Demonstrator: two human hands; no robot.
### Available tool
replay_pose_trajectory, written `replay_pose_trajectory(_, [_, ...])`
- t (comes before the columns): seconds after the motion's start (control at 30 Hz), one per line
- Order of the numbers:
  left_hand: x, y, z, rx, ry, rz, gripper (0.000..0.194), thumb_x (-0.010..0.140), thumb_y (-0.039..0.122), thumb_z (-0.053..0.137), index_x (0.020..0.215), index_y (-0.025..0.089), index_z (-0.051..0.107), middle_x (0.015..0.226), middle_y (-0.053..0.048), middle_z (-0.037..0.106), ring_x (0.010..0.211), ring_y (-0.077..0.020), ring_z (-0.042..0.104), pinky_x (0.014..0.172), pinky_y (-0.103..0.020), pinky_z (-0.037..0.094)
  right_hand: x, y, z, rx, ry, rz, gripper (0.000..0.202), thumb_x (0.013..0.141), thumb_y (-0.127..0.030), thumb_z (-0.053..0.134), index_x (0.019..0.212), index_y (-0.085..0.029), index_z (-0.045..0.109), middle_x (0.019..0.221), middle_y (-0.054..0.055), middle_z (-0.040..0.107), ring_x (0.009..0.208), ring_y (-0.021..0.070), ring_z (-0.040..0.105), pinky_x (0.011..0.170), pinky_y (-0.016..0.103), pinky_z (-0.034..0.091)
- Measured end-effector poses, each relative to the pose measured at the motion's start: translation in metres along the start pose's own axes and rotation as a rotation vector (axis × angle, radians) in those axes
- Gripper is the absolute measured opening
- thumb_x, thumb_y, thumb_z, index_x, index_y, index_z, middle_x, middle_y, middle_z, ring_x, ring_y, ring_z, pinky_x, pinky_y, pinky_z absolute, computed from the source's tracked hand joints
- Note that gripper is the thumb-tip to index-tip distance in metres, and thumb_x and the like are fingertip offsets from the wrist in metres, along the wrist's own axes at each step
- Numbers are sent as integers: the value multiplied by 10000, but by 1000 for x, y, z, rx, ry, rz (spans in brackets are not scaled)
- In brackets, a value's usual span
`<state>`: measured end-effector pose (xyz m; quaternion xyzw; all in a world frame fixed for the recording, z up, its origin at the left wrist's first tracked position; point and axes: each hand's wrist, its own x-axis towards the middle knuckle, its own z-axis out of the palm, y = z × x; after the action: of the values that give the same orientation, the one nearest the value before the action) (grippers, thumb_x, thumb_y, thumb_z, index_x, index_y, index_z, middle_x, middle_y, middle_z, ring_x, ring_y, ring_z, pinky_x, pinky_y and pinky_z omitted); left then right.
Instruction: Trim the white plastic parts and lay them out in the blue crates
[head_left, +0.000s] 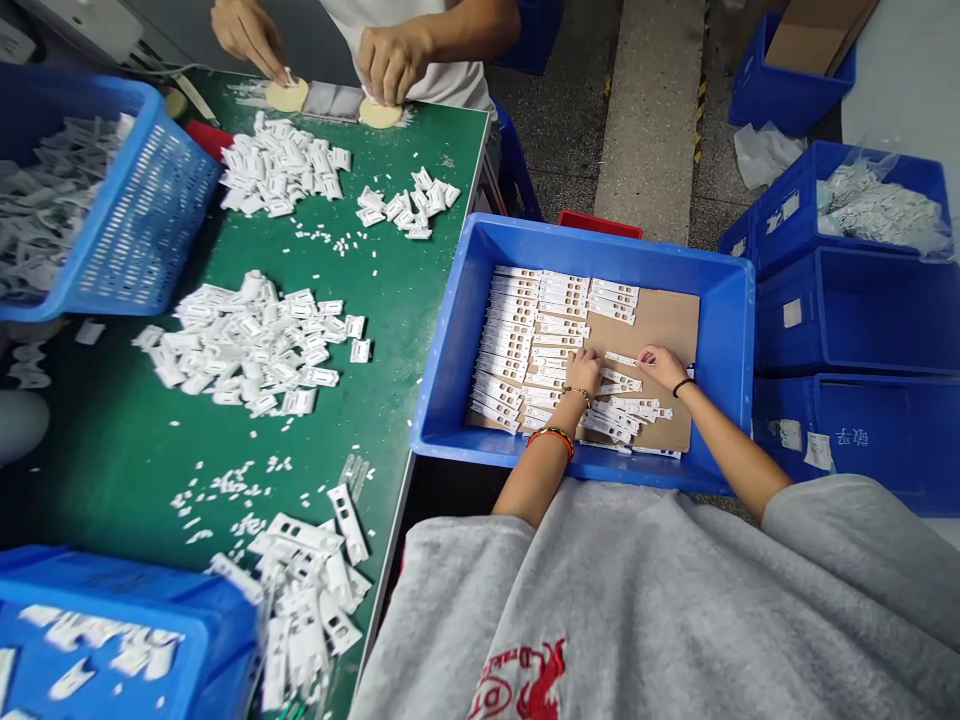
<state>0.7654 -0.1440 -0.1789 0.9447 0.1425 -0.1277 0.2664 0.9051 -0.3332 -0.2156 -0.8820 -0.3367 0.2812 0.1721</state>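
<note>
Both of my hands are inside a blue plastic bin (727, 330) lined with a sheet of brown cardboard (667, 330). White plastic test-cassette strips (510, 340) lie on the cardboard in overlapping columns, with a looser group (637, 410) near the front. My right hand (661, 367) pinches the end of one white strip (619, 359), which points left toward the other hand. My left hand (585, 372) rests over the strips in the middle, its fingers bent downward. Its fingertips are hidden, so I cannot see whether it grips one.
On the green table (300, 255) to the left lie heaps of white plastic pieces (247, 345) and longer casings (307, 590). A blue basket (157, 200) and blue tray (150, 590) stand there. Across it, a person's hands (394, 60) work on round pads. Blue bins (855, 310) are stacked right.
</note>
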Motion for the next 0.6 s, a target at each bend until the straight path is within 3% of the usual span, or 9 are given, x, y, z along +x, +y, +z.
replay_pose_trajectory(0.2, [14,0,-6,13,2,-17,263,889,125,567,1106,205,693,1210,-119,620,1149,-268,544,1015,-407,405,2,-7,-2,-33,98,-55,290,975,-368,595,1191,-177,619,1185,80,642,981,188,649,847,391,571])
replay_pose_trajectory(0.4, [14,-6,-4,13,-28,-16,212,951,241,568,1123,151,652,1169,-91,644,1055,-222,594,963,-400,451,-1,-17,-7,-115,198,-175,275,976,-369,589,1185,-195,631,1251,88,622,1085,215,620,938,442,536])
replay_pose_trajectory(0.5, [13,-10,-6,12,-34,20,204,953,264,553,1058,182,707,1136,-103,664,1074,-240,578,959,-370,430,-3,-18,-6,-140,202,-198,267,977,-364,588,1177,-193,633,1240,86,626,1074,211,623,930,435,539])
replay_pose_trajectory(0.6, [16,-11,-9,17,-15,34,229,946,330,553,999,207,740,1109,-120,667,1158,-293,519,1011,-416,374,-1,-15,-8,-147,197,-208,274,974,-366,594,1178,-187,631,1227,84,630,1065,211,627,918,433,545])
